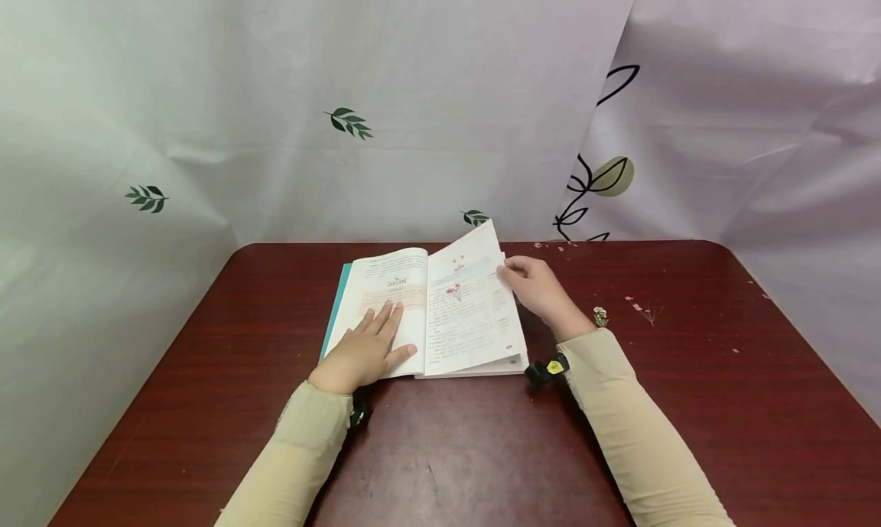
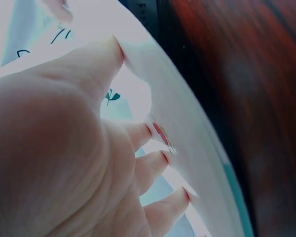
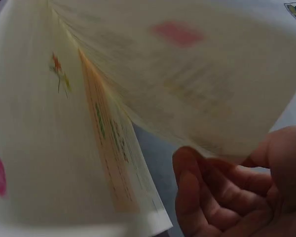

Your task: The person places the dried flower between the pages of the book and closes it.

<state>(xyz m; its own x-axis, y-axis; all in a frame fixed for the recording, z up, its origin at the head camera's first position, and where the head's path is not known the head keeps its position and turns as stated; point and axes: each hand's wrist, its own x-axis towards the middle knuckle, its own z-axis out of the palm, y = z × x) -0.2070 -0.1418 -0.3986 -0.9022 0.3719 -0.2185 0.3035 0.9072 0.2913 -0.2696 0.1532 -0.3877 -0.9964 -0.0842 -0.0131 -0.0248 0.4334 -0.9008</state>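
While the right hand [image 1: 544, 286] pinches the outer edge of a raised page [image 1: 475, 320] between thumb and fingers, closed to little more than the paper's thickness, the left hand [image 1: 361, 355] lies with fingers extended and thumb spread, pressing on the opposite page of the open book [image 1: 368, 282] and gripping nothing. That book lies directly left of the pinch and under the left palm, its teal cover [image 1: 336, 299] showing along the side beyond the left fingers. The raised page's top corner stands above and slightly left of the pinch. On its face, just left of the right fingertips, is a pink flower [image 1: 453, 288]; whether printed or laid there, I cannot tell. Behind each hand come a black wrist strap and a pale cuff. Just beside the right wrist, on its outer side, rests a small white flower [image 1: 601, 315]; farther right lie pink petals [image 1: 640, 308], and more pink bits are scattered past the right fingers near the far edge of the dark red table [image 1: 227, 336]. Beyond everything, a pale backdrop [image 1: 440, 175] hangs with leaf prints [image 1: 349, 123].
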